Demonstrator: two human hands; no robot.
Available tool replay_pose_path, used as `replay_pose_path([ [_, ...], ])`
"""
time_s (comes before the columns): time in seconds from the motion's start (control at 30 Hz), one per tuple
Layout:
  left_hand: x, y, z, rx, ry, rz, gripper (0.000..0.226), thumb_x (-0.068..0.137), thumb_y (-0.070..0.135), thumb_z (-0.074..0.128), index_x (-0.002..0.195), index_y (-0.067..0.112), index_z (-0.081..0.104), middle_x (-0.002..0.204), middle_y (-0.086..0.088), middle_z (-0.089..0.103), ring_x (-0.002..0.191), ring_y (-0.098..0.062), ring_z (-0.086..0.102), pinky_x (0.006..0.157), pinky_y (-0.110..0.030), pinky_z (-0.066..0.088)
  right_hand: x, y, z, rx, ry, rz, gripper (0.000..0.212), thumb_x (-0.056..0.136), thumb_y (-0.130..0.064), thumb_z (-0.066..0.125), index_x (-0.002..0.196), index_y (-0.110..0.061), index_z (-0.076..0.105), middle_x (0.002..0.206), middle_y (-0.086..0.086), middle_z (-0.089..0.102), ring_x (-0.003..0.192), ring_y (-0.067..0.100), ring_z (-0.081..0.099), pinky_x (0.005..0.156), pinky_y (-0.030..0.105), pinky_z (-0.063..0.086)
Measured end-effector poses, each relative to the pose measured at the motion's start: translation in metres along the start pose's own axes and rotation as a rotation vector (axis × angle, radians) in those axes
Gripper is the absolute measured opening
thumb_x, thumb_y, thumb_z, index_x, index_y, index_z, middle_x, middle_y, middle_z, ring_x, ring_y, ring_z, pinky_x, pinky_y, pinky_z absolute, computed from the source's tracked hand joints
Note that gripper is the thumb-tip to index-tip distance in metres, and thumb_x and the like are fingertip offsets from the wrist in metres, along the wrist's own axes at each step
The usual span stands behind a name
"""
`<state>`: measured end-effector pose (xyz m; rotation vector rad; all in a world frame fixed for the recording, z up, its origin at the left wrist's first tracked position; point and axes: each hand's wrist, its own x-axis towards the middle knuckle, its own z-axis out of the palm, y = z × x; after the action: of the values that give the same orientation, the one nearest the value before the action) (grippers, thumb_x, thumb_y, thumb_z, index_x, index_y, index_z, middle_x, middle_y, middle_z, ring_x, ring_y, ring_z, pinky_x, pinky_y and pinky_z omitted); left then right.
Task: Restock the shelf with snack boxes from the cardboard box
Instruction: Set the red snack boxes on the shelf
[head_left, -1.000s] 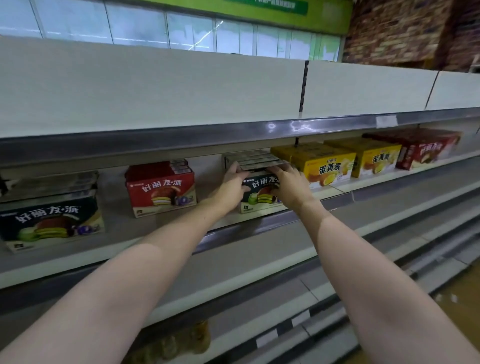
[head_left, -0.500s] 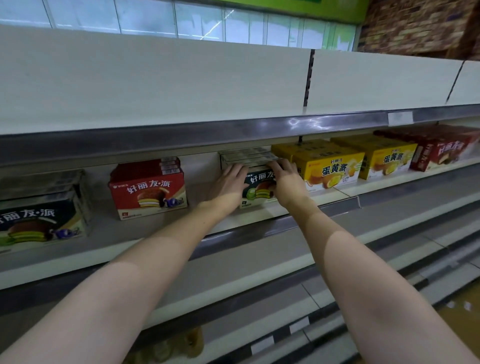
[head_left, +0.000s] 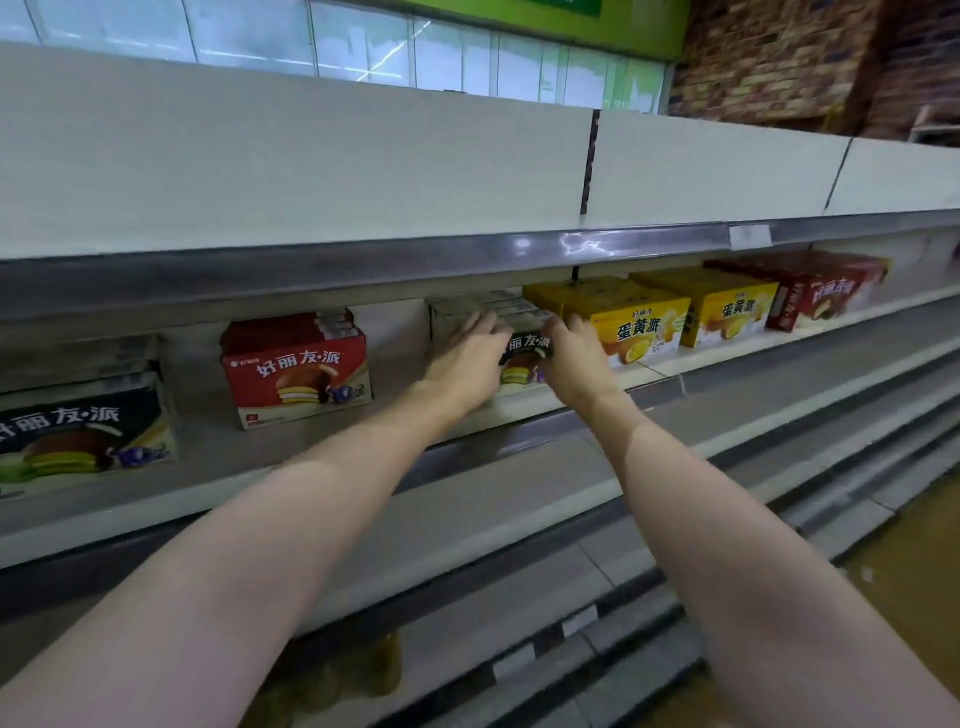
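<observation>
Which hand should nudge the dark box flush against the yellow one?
Left, probably: the left hand rests on the dark box's far side from the yellow box; the right hand sits between them.

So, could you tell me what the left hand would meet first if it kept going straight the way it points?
The left hand already lies on the black box, fingers toward the shelf's back. Going on would likely push the box to the back panel, though depth is unclear.
</observation>
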<state>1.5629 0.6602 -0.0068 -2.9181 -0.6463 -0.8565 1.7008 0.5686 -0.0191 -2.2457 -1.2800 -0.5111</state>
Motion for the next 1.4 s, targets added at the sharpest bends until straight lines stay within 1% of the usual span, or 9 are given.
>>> replay_pose_path([
  [0.13, -0.013, 0.013, -0.003, -0.029, -0.034, 0.062, 0.030, 0.090, 0.006, 0.051, 0.117, 0.015, 0.060, 0.127, -0.007, 0.055, 0.114, -0.030, 0.055, 0.086, -0.038, 0.047, -0.030, 0.001, -0.010, -0.008, -0.019, 0.038, 0.031, 0.091, -0.006, 0.060, 0.121, -0.009, 0.061, 0.127, 0.014, 0.056, 0.117, 0.034, 0.051, 0.096, 0.041, 0.044],
  [0.3, -0.025, 0.042, 0.004, -0.112, -0.138, 0.131, 0.019, 0.087, 0.009, 0.056, 0.105, 0.015, 0.058, 0.110, -0.010, 0.059, 0.101, -0.032, 0.059, 0.077, -0.039, 0.046, -0.080, 0.014, -0.024, -0.016, -0.060, 0.131, 0.019, 0.089, -0.005, 0.056, 0.106, -0.010, 0.061, 0.114, 0.013, 0.059, 0.103, 0.035, 0.057, 0.086, 0.042, 0.051],
  [0.43, -0.044, 0.080, 0.020, -0.221, -0.221, 0.219, 0.008, 0.089, 0.013, 0.054, 0.086, 0.019, 0.050, 0.093, -0.004, 0.057, 0.086, -0.026, 0.060, 0.068, -0.035, 0.049, -0.135, 0.033, -0.042, -0.086, -0.099, 0.255, 0.020, 0.091, -0.006, 0.053, 0.109, -0.008, 0.063, 0.115, 0.013, 0.060, 0.109, 0.033, 0.054, 0.089, 0.040, 0.048],
  [0.57, -0.073, 0.139, 0.037, -0.373, -0.347, 0.363, 0.008, 0.089, 0.008, 0.055, 0.085, 0.013, 0.052, 0.095, -0.017, 0.063, 0.088, -0.035, 0.061, 0.071, -0.039, 0.048, -0.213, 0.056, -0.068, -0.089, -0.117, 0.431, 0.009, 0.087, -0.007, 0.054, 0.091, -0.014, 0.058, 0.099, 0.012, 0.061, 0.092, 0.033, 0.057, 0.073, 0.035, 0.047],
  [0.67, -0.105, 0.186, 0.058, -0.426, -0.416, 0.449, 0.010, 0.086, 0.005, 0.052, 0.082, 0.014, 0.050, 0.086, -0.010, 0.059, 0.085, -0.032, 0.062, 0.067, -0.037, 0.048, -0.279, 0.071, -0.088, -0.157, -0.211, 0.597, 0.005, 0.088, -0.009, 0.054, 0.091, -0.011, 0.058, 0.094, 0.013, 0.063, 0.079, 0.030, 0.059, 0.065, 0.034, 0.049],
  [0.83, -0.149, 0.261, 0.086, -0.522, -0.508, 0.579, 0.005, 0.085, 0.011, 0.055, 0.087, 0.015, 0.058, 0.088, -0.006, 0.061, 0.083, -0.025, 0.060, 0.070, -0.036, 0.051, -0.373, 0.100, -0.102, -0.172, -0.121, 0.783, 0.008, 0.089, -0.018, 0.056, 0.090, -0.011, 0.061, 0.094, 0.009, 0.058, 0.086, 0.031, 0.059, 0.075, 0.040, 0.052],
  [0.97, -0.162, 0.316, 0.115, -0.612, -0.583, 0.566, 0.008, 0.079, 0.013, 0.060, 0.086, 0.015, 0.063, 0.085, -0.005, 0.066, 0.079, -0.024, 0.063, 0.072, -0.037, 0.056, -0.439, 0.136, -0.103, -0.209, -0.044, 0.906, 0.008, 0.092, -0.019, 0.056, 0.091, -0.011, 0.058, 0.098, 0.005, 0.050, 0.090, 0.028, 0.056, 0.078, 0.040, 0.051],
  [1.2, -0.165, 0.437, 0.170, -0.615, -0.737, 0.601, 0.021, 0.084, 0.013, 0.064, 0.104, 0.009, 0.068, 0.098, -0.009, 0.069, 0.092, -0.025, 0.065, 0.081, -0.033, 0.054, -0.514, 0.229, -0.126, -0.151, 0.002, 1.065, 0.010, 0.093, -0.016, 0.058, 0.100, -0.011, 0.062, 0.105, 0.005, 0.053, 0.095, 0.025, 0.058, 0.083, 0.037, 0.050],
  [1.4, -0.177, 0.514, 0.223, -0.735, -0.841, 0.387, 0.011, 0.085, 0.013, 0.070, 0.096, 0.013, 0.068, 0.096, -0.004, 0.070, 0.088, -0.016, 0.063, 0.073, -0.026, 0.048, -0.567, 0.294, -0.141, -0.086, 0.041, 1.201, 0.003, 0.094, -0.016, 0.057, 0.092, -0.017, 0.057, 0.102, -0.001, 0.049, 0.092, 0.020, 0.055, 0.078, 0.030, 0.042],
])
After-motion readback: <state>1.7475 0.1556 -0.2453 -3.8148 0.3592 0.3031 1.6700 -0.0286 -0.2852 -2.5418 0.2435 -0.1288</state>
